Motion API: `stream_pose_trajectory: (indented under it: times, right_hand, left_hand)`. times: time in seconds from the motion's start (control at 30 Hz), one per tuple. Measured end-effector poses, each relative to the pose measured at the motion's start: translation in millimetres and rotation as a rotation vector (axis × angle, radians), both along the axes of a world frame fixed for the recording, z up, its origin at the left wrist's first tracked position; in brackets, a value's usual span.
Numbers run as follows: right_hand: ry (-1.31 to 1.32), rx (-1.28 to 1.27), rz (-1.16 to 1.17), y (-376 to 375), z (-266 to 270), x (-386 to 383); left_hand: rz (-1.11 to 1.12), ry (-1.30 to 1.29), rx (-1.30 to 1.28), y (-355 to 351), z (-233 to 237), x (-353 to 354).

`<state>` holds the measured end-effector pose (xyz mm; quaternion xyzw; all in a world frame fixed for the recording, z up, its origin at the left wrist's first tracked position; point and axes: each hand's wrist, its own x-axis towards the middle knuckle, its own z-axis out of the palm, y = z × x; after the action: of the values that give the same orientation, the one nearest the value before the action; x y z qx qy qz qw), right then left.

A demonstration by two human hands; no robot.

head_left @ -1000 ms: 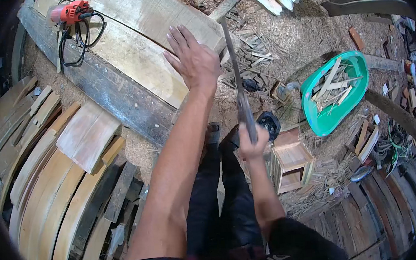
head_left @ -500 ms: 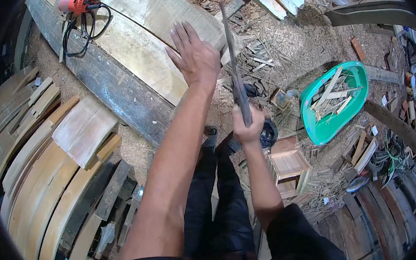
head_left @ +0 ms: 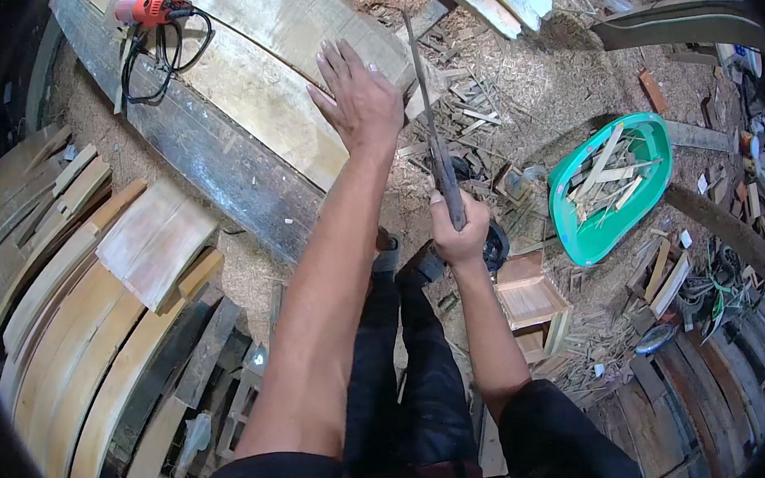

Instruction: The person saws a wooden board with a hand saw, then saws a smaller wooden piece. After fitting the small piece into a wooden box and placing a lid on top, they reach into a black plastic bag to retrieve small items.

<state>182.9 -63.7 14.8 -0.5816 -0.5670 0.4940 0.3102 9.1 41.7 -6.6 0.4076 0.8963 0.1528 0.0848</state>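
Note:
My left hand (head_left: 361,101) lies flat, fingers stretched out, on the end of a wide wooden plank (head_left: 293,17). In my right hand (head_left: 461,226) is the handle end of a handsaw (head_left: 435,136), gripped with wrapped fingers. The saw appears almost edge-on, its long narrow blade pointing away from me, just right of the plank's end. A second pale plank (head_left: 250,101) lies alongside the first, above a dark, worn board (head_left: 205,154).
A red power tool (head_left: 151,5) with a black cord rests on the planks. To the right stands a green tub (head_left: 570,224) of wood scraps, near a small wooden box (head_left: 531,299). Curved boards (head_left: 95,351) are stacked at left. Shavings and offcuts cover the ground.
The view has shifted slightly. My right hand and the saw have moved only a little, and my left hand keeps its place on the plank.

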Motion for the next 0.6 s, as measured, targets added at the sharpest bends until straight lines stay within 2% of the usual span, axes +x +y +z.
stream_pose_trajectory:
  times: [0.1, 0.27, 0.37, 0.43, 0.5, 0.57, 0.6]
  right_hand:
    - [0.023, 0.091, 0.005, 4, 1, -5]
    - [-0.071, -0.03, 0.039, 2, 8, 6]
    - [-0.007, 0.076, -0.062, -49, 10, 22]
    - [0.053, 0.237, -0.054, -33, 3, 16]
    - [0.058, -0.007, -0.076, 10, -2, 3]
    - [0.197, -0.139, -0.15, 66, -7, -31]
    - [0.148, -0.09, -0.135, 61, -5, -28]
  left_hand:
    - [0.01, 0.003, -0.013, 3, 0, -1]
    - [0.0, 0.037, -0.028, 0, -3, 3]
    - [0.004, 0.017, -0.024, 0, -2, 3]
    - [0.025, 0.017, -0.014, 3, -5, 0]
    - [0.007, 0.036, -0.011, 2, -3, 0]
    - [0.012, 0.05, 0.007, 4, -3, -1]
    - [0.01, 0.046, 0.008, 2, -3, 1]
